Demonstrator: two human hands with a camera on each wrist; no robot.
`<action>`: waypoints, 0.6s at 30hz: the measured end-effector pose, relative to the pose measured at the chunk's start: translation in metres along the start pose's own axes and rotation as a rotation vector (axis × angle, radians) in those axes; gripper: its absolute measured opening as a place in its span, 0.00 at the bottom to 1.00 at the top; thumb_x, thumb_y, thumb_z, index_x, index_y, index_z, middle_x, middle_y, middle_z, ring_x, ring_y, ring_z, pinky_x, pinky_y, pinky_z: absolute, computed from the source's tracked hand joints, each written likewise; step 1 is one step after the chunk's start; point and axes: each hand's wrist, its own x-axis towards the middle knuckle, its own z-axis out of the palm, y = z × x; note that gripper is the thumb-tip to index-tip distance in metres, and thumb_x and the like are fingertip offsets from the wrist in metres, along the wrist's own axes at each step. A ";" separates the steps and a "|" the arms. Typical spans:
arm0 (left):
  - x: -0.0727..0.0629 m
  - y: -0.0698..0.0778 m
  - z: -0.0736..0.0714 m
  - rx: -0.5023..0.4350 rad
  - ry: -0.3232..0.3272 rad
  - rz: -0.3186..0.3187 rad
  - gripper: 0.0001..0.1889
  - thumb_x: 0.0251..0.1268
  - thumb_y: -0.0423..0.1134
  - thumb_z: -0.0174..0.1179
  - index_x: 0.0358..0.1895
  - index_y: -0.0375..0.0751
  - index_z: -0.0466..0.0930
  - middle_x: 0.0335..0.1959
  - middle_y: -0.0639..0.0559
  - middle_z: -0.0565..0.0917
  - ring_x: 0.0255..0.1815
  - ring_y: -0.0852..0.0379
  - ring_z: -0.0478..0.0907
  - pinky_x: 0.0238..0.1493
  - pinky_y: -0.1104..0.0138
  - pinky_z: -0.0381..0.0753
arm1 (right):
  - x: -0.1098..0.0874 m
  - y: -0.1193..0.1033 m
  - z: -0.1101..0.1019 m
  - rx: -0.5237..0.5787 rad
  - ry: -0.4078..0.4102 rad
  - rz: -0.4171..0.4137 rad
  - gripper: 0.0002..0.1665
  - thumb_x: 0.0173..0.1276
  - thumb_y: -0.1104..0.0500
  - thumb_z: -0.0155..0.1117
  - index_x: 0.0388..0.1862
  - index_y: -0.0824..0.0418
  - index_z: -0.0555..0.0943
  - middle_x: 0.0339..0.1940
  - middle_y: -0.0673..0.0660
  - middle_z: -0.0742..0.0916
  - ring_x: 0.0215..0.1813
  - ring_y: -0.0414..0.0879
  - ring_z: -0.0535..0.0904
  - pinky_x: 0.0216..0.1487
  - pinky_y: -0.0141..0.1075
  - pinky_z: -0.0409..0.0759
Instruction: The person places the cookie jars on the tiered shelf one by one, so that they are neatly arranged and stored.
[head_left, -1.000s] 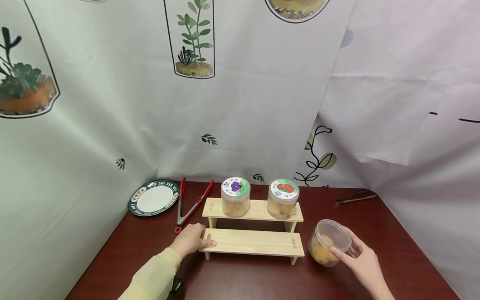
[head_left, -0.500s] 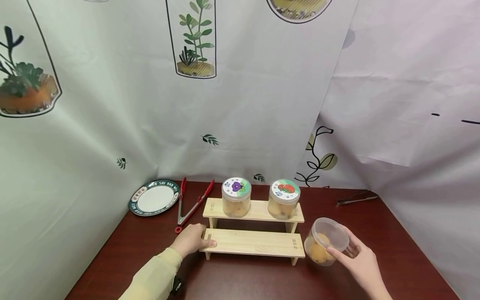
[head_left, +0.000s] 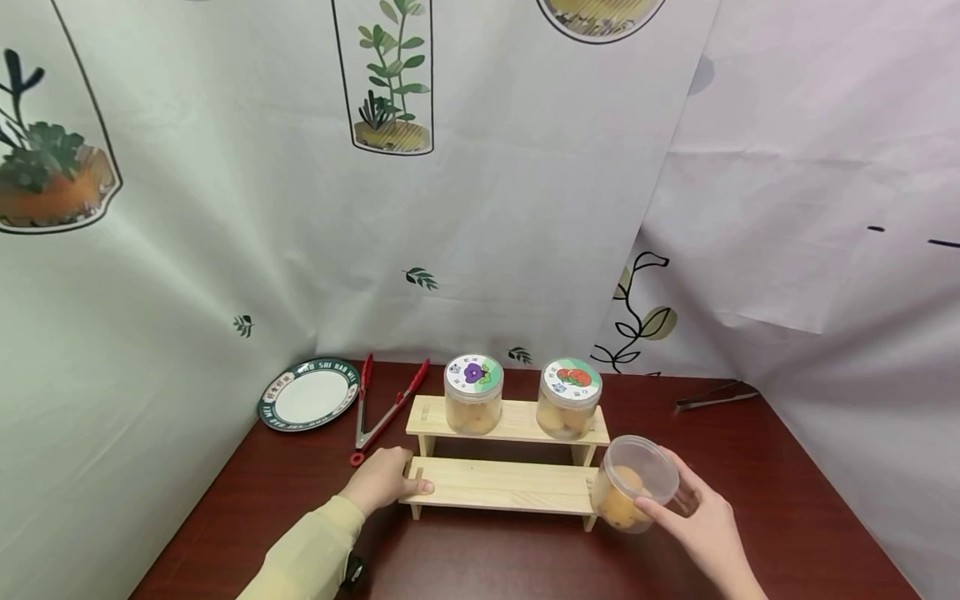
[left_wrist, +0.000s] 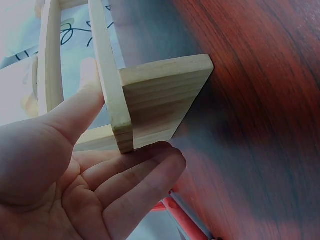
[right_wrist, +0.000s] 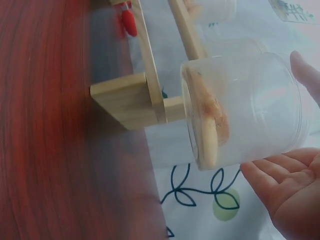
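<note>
My right hand (head_left: 701, 521) holds a clear, lidless plastic jar (head_left: 652, 467) around its side, thumb in front. A few round cookies (head_left: 624, 500) lie at its bottom. In the right wrist view the jar (right_wrist: 245, 110) is off the table, tilted, by the right end of the two-step wooden stand (right_wrist: 125, 100). My left hand (head_left: 384, 479) grips the left end of the stand's lower step (head_left: 502, 485). Its thumb lies on top and its fingers (left_wrist: 145, 175) are against the end. Two lidded jars, one with a purple label (head_left: 474, 396), one with a tomato label (head_left: 570, 400), stand on the upper step.
Behind my left hand lie red-handled tongs (head_left: 375, 425) and a green-rimmed plate (head_left: 309, 396), leaning by the curtain. Slim metal tongs (head_left: 716, 398) lie at the back right. A patterned curtain (head_left: 487, 250) closes in the dark red table (head_left: 480, 558).
My right hand has carried the lidless jar leftward, and it now overlaps the lower step's right end in the head view. My left hand has stayed in place.
</note>
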 end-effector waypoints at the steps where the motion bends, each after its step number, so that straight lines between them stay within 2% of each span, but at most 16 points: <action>1: 0.000 0.000 0.000 0.001 0.000 0.001 0.21 0.46 0.53 0.72 0.26 0.37 0.78 0.15 0.53 0.71 0.19 0.57 0.65 0.24 0.66 0.62 | 0.000 -0.001 0.001 0.006 -0.003 -0.003 0.40 0.52 0.60 0.76 0.64 0.60 0.72 0.51 0.27 0.76 0.48 0.23 0.76 0.44 0.20 0.74; 6: -0.001 0.001 -0.002 0.005 0.004 0.002 0.21 0.46 0.53 0.72 0.27 0.37 0.78 0.15 0.52 0.71 0.19 0.57 0.66 0.24 0.66 0.63 | 0.001 -0.007 0.010 0.049 -0.015 -0.015 0.40 0.50 0.61 0.77 0.64 0.59 0.73 0.52 0.35 0.79 0.48 0.26 0.78 0.43 0.22 0.76; 14: -0.001 0.002 -0.002 0.010 -0.001 -0.004 0.22 0.46 0.53 0.72 0.28 0.36 0.79 0.15 0.52 0.71 0.20 0.57 0.66 0.24 0.65 0.63 | 0.004 -0.017 0.025 0.087 -0.056 -0.037 0.41 0.49 0.61 0.78 0.64 0.59 0.73 0.58 0.57 0.80 0.50 0.27 0.77 0.44 0.23 0.76; 18: -0.001 0.002 -0.002 0.011 0.000 -0.003 0.22 0.46 0.53 0.72 0.28 0.36 0.79 0.15 0.52 0.71 0.20 0.57 0.66 0.24 0.65 0.63 | 0.005 -0.021 0.031 0.085 -0.073 -0.027 0.42 0.49 0.60 0.78 0.64 0.59 0.72 0.59 0.60 0.80 0.50 0.28 0.77 0.45 0.23 0.76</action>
